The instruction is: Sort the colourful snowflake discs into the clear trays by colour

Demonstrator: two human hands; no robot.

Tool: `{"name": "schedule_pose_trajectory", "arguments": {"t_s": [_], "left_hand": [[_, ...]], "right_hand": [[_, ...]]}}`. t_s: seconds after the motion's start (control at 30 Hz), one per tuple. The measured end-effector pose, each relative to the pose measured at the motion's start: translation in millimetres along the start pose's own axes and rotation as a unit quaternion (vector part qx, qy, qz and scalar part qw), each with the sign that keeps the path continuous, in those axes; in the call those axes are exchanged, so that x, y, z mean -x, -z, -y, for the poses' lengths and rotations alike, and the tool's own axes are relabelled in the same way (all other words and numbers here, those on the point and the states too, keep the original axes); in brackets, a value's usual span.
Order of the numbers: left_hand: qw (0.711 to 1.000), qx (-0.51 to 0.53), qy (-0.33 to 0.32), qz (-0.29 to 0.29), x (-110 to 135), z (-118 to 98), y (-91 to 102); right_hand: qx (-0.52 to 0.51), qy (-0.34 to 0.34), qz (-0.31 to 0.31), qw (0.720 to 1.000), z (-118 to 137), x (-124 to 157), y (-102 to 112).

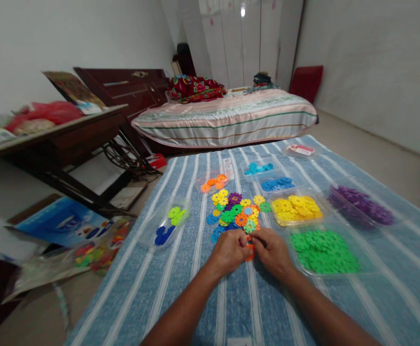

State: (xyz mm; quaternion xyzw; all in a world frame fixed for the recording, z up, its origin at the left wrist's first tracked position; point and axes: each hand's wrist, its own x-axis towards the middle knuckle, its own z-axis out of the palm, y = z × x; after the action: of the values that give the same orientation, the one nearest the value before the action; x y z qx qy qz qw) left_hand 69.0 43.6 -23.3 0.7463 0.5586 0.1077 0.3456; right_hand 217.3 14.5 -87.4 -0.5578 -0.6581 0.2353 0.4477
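My left hand (230,249) and my right hand (271,251) meet at the near edge of a mixed pile of flower-shaped plastic discs (241,220). Both are closed, fingertips pinched close together. Orange discs (249,253) show between and just below the fingertips; whether they are held or lie on the cloth is unclear. Just right of my right hand stands a clear tub of green discs (323,251). Behind it is a tub of yellow discs (296,210). The pile mixes yellow, purple, green, blue and orange discs.
Around the striped cloth (166,293) stand tubs of purple discs (361,204), blue discs (277,184), light blue discs (258,167), orange discs (214,182), and lime and dark blue discs (164,234). A clear lid (301,150) lies far back. A bed (224,117) and desk (56,125) are beyond.
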Motion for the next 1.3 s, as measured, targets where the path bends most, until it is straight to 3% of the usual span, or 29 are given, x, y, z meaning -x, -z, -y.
{"name": "schedule_pose_trajectory", "arguments": {"t_s": [0.13,0.27,0.37,0.47,0.57,0.67,0.77,0.87,1.03,1.3], "left_hand": [[0.989,0.146,0.016,-0.024,-6,13,30.6],[0.970,0.183,0.067,-0.145,-29,6,84.6],[0.954,0.185,0.070,-0.225,-56,-1,122.7],[0.941,0.176,0.070,-0.280,-74,-3,138.7],[0.953,0.163,0.057,-0.251,-71,-1,122.4],[0.981,0.140,0.019,-0.136,-50,2,83.1],[0.997,-0.007,-0.075,-0.022,-27,3,43.4],[0.986,-0.134,-0.100,-0.015,-13,3,18.0],[0.968,-0.232,-0.091,-0.019,-7,-1,4.5],[0.958,-0.265,-0.109,0.013,-5,-2,2.2]], "right_hand": [[-0.006,0.003,-0.012,1.000,1,1,-1],[-0.001,0.002,-0.014,1.000,2,1,-1],[-0.009,0.002,-0.015,1.000,2,2,-2],[-0.018,0.000,-0.019,1.000,3,3,-2],[-0.026,-0.007,-0.021,0.999,2,3,-2],[-0.037,-0.016,-0.018,0.999,2,2,-2],[-0.047,-0.024,-0.024,0.998,1,2,-2],[-0.051,-0.021,-0.032,0.998,0,2,-2],[-0.048,-0.008,-0.040,0.998,-2,2,-3],[-0.053,-0.006,-0.025,0.998,0,0,-1]]}}
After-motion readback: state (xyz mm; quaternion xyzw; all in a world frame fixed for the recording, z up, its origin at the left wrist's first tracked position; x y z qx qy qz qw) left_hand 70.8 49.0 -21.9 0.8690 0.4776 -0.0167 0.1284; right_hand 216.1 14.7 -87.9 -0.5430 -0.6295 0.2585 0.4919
